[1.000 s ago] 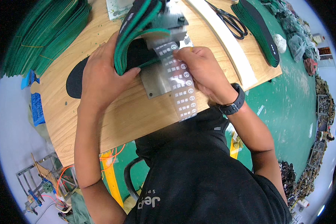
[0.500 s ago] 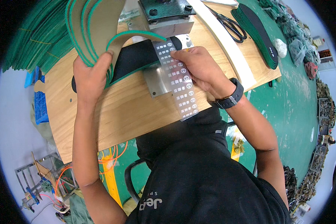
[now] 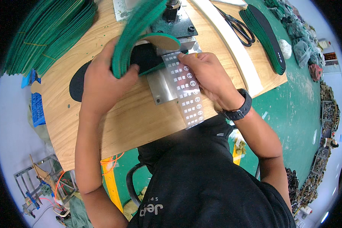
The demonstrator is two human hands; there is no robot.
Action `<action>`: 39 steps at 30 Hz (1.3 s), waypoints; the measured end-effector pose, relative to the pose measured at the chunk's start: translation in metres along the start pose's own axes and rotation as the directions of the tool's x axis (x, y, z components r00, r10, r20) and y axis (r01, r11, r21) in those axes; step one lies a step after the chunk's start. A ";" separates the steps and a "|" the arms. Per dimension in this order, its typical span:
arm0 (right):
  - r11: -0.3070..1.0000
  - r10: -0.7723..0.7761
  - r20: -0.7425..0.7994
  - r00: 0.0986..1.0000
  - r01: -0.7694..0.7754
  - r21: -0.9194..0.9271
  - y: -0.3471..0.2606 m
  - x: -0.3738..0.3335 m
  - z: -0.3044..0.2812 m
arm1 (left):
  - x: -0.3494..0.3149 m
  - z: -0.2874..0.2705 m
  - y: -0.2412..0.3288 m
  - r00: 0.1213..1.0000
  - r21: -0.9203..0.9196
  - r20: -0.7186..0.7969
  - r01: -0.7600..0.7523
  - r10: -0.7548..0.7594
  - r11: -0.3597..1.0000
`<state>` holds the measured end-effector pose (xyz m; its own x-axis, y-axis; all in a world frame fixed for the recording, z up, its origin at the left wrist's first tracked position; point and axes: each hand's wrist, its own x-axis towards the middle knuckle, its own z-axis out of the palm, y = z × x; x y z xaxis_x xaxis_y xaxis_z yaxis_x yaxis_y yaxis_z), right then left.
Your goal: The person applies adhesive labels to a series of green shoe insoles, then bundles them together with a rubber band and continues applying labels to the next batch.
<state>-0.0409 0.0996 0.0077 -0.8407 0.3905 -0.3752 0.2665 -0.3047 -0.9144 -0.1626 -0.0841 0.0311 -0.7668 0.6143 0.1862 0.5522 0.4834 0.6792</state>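
My left hand [image 3: 106, 81] is closed round a bunch of green-edged insoles [image 3: 124, 53], slightly blurred, which it tilts up off the table. One insole [image 3: 161, 39] in front curls away from the others with its tan underside showing. Below lies a black-topped insole [image 3: 148, 57], reaching over a metal plate [image 3: 161, 91]; a black rounded end [image 3: 79, 81] shows left of my hand. Between thumb and fingers, my right hand [image 3: 211, 74] pinches a clear film strip [image 3: 188, 93] with rows of white printed marks. The strip's upper end lies beside the black insole, under the press head [image 3: 174, 28].
A tall pile of green insoles [image 3: 49, 38] stands at the far left of the wooden table [image 3: 117, 129]. Right of the press are a curved white strip [image 3: 231, 49], black scissors [image 3: 237, 28] and a stack of black-topped insoles [image 3: 264, 38].
My left hand has moved right and turned the insole bunch over toward the press, so its green edges now show. My right hand still pinches the film strip and has shifted slightly.
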 end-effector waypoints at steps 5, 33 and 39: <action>0.999 -0.048 0.011 0.999 0.048 -0.002 0.004 -0.001 -0.004 | 0.002 0.010 -0.005 0.966 0.295 0.036 -0.256 0.257 0.920; 0.990 -0.035 -0.022 0.999 0.032 -0.135 0.005 0.008 -0.004 | -0.007 0.006 -0.011 0.964 -0.261 -0.263 -0.034 -0.037 0.965; 0.997 -0.003 -0.023 1.000 0.001 -0.073 0.001 0.001 -0.003 | 0.004 0.008 -0.010 0.961 0.263 -0.045 -0.251 0.271 0.932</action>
<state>-0.0401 0.1023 0.0060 -0.8303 0.4114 -0.3761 0.2994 -0.2399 -0.9235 -0.1681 -0.0815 0.0194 -0.6021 0.6938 0.3951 0.7927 0.4604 0.3995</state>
